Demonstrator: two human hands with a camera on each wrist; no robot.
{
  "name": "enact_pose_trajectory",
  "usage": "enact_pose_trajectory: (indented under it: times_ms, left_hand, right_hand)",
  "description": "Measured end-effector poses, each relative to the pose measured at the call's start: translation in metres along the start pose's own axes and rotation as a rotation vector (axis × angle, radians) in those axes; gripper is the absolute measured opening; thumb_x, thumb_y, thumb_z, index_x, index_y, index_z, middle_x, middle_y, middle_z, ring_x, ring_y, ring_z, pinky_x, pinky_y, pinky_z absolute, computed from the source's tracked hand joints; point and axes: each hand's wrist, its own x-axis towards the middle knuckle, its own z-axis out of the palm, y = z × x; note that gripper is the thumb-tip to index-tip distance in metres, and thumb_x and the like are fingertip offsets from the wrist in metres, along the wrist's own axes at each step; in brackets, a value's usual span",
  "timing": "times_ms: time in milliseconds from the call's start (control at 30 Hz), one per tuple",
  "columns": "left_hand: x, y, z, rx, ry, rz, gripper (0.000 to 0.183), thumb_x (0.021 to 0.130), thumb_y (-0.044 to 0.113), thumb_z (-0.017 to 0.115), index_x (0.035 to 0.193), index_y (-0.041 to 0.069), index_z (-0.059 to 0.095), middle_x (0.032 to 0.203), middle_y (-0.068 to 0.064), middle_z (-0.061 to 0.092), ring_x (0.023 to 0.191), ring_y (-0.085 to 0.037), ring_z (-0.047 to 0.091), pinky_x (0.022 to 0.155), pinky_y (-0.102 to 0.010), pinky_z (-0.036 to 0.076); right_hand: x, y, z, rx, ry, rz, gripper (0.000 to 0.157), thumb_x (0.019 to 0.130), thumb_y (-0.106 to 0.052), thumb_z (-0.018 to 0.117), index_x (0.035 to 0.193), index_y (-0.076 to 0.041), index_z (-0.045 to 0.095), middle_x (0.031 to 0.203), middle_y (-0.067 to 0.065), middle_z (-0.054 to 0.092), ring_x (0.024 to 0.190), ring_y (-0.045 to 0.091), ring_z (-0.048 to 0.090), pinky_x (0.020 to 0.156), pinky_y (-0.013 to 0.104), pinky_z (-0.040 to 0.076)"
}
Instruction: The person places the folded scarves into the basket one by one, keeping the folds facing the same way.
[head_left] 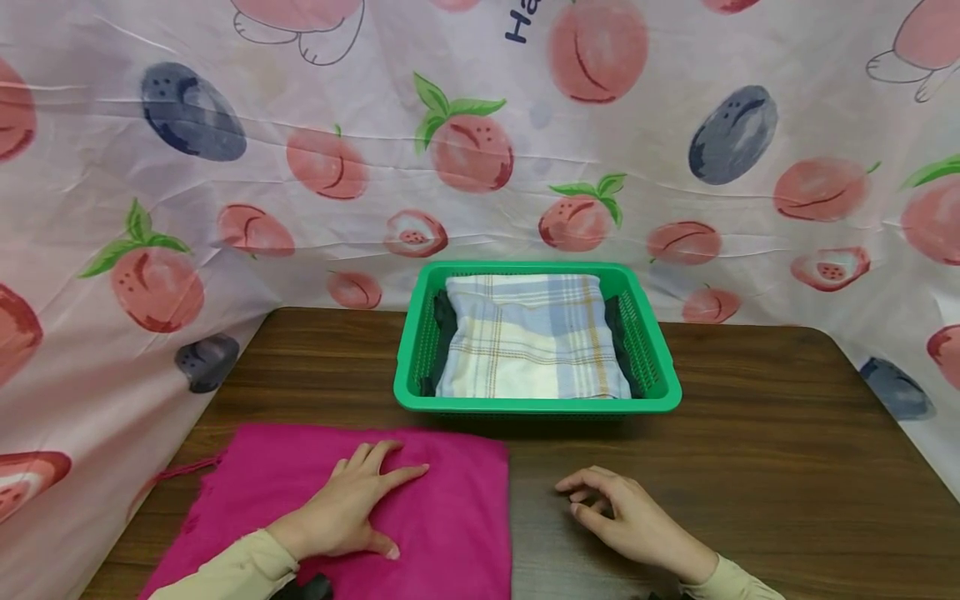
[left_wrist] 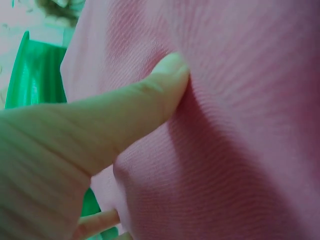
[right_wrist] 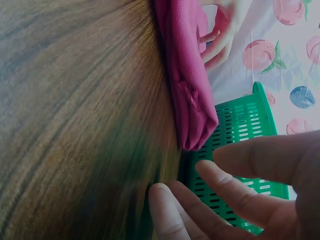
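A magenta scarf (head_left: 457,508), folded into layers with fringe at its left side, lies on the left part of the table. My left hand (head_left: 348,504) rests on top of it, fingers spread and thumb stretched out. In the left wrist view the thumb (left_wrist: 130,110) presses into the ribbed fabric. To the right of the scarf's folded edge, my right hand (head_left: 633,517) hovers over the wood with fingers loosely bent and nothing held. The right wrist view shows the stacked folds (right_wrist: 187,90) of the scarf's edge beyond those fingertips.
A green plastic basket (head_left: 536,406) stands at the back middle of the table. Inside it lies a folded plaid cloth (head_left: 532,342), with dark fabric at both sides. The brown wooden table (head_left: 787,450) meets a fruit-printed curtain (head_left: 480,225) behind.
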Motion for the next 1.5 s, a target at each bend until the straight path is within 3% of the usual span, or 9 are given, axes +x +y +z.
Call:
enact_pose_trajectory:
  times_ms: [467, 733, 900, 1167, 1367, 1500]
  left_hand:
    - [0.021, 0.041, 0.013, -0.011, -0.023, 0.022, 0.087, 0.055, 0.041, 0.086, 0.132, 0.017, 0.051, 0.135, -0.020, 0.039, 0.120, -0.036, 0.035, 0.086, -0.059, 0.038]
    - [0.034, 0.068, 0.022, 0.027, -0.064, 0.003, 0.086, 0.058, 0.040, 0.085, 0.132, 0.015, 0.051, 0.135, -0.021, 0.038, 0.119, -0.036, 0.035, 0.085, -0.056, 0.040]
    - [0.042, 0.084, 0.025, 0.066, -0.079, -0.014, 0.085, 0.059, 0.041, 0.084, 0.133, 0.016, 0.050, 0.136, -0.020, 0.038, 0.120, -0.036, 0.035, 0.085, -0.055, 0.040]
    - [0.055, 0.107, 0.031, 0.136, -0.104, -0.033, 0.086, 0.060, 0.043, 0.083, 0.135, 0.018, 0.048, 0.137, -0.017, 0.039, 0.121, -0.035, 0.036, 0.087, -0.052, 0.042]
    - [0.060, 0.118, 0.037, 0.188, -0.079, -0.027, 0.088, 0.058, 0.048, 0.081, 0.135, 0.020, 0.048, 0.136, -0.016, 0.039, 0.120, -0.034, 0.037, 0.089, -0.053, 0.043]
    - [0.064, 0.124, 0.041, 0.198, -0.076, -0.026, 0.087, 0.059, 0.049, 0.081, 0.135, 0.020, 0.048, 0.137, -0.016, 0.039, 0.121, -0.034, 0.037, 0.088, -0.053, 0.043]
  right_hand:
    - [0.000, -0.002, 0.001, 0.003, 0.002, 0.043, 0.042, 0.088, -0.012, 0.059, 0.125, 0.006, 0.049, 0.110, 0.019, 0.062, 0.084, 0.005, 0.062, 0.066, 0.020, 0.052]
    - [-0.002, -0.005, -0.003, 0.020, 0.024, 0.239, 0.056, 0.086, -0.026, 0.064, 0.127, 0.010, 0.047, 0.105, 0.013, 0.062, 0.073, -0.001, 0.058, 0.057, 0.020, 0.048]
    - [-0.006, -0.006, -0.005, 0.090, 0.008, 0.313, 0.061, 0.084, -0.026, 0.066, 0.124, 0.015, 0.046, 0.100, 0.012, 0.062, 0.067, 0.000, 0.058, 0.052, 0.022, 0.049]
    - [-0.011, -0.004, -0.010, 0.145, -0.014, 0.393, 0.064, 0.085, -0.030, 0.064, 0.126, 0.015, 0.043, 0.081, 0.006, 0.068, 0.068, 0.006, 0.062, 0.060, 0.020, 0.047]
    - [-0.016, 0.000, -0.010, 0.288, -0.036, 0.404, 0.071, 0.087, -0.025, 0.062, 0.129, 0.023, 0.031, 0.087, 0.013, 0.070, 0.075, 0.010, 0.065, 0.063, 0.022, 0.051]
    - [-0.019, 0.001, -0.006, 0.375, -0.056, 0.412, 0.077, 0.088, -0.023, 0.061, 0.131, 0.025, 0.020, 0.102, 0.021, 0.066, 0.083, 0.017, 0.067, 0.065, 0.027, 0.055]
